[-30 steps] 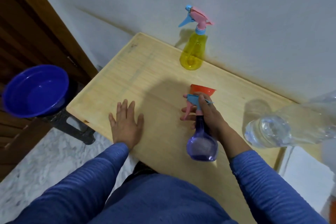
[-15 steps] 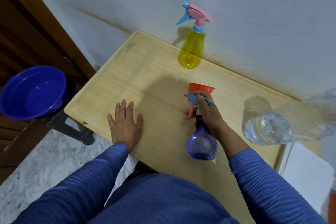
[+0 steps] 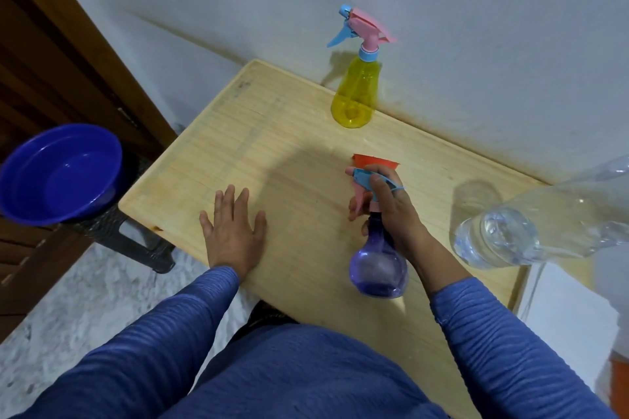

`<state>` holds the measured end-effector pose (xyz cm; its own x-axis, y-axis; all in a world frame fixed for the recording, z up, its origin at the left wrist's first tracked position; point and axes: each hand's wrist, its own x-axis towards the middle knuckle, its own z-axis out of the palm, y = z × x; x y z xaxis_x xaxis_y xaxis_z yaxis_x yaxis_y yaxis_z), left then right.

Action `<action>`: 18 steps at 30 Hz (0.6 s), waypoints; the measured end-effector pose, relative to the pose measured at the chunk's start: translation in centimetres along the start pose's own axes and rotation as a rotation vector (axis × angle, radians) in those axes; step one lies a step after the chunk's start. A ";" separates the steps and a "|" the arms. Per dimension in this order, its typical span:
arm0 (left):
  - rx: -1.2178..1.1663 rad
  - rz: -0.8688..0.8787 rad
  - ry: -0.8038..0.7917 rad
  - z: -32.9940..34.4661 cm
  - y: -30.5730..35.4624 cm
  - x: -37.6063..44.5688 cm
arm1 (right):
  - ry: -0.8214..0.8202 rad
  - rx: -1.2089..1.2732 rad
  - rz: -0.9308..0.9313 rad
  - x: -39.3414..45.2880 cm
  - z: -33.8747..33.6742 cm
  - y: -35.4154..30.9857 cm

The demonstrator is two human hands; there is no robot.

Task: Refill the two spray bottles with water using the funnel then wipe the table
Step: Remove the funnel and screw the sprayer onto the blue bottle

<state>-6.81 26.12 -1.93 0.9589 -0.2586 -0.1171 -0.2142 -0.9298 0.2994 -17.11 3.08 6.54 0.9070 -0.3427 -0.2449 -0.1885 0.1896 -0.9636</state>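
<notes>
A purple spray bottle with a blue and pink trigger head stands near the front of the wooden table. My right hand grips its neck and head. Just behind that hand an orange funnel shows, mostly hidden. A yellow spray bottle with a pink and blue head stands upright at the back, near the wall. My left hand rests flat on the table with fingers spread, holding nothing. A clear plastic water bottle lies at the right edge.
A blue plastic basin sits on a dark stool left of the table. A wooden door frame stands at far left. The wall runs close behind the table. Something white lies at the front right corner.
My right hand has shifted slightly on the purple bottle's trigger head. My left hand stays flat on the table.
</notes>
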 end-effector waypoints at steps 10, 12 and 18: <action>-0.345 0.354 0.025 0.2 2.6 -0.8 | 0.100 -0.254 -0.285 -1.9 -0.2 -2.6; -0.492 0.535 -0.082 0.3 4.6 -1.4 | 0.115 -0.266 -0.268 -2.4 -0.1 -2.7; -0.679 0.790 -0.385 0.5 8.7 -2.6 | 0.150 -0.260 -0.271 -4.5 0.0 -1.3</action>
<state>-11.28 18.56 0.49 0.4507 -0.8887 0.0847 -0.4797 -0.1611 0.8625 -20.93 4.35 8.85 0.8754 -0.4827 0.0276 -0.0563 -0.1584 -0.9858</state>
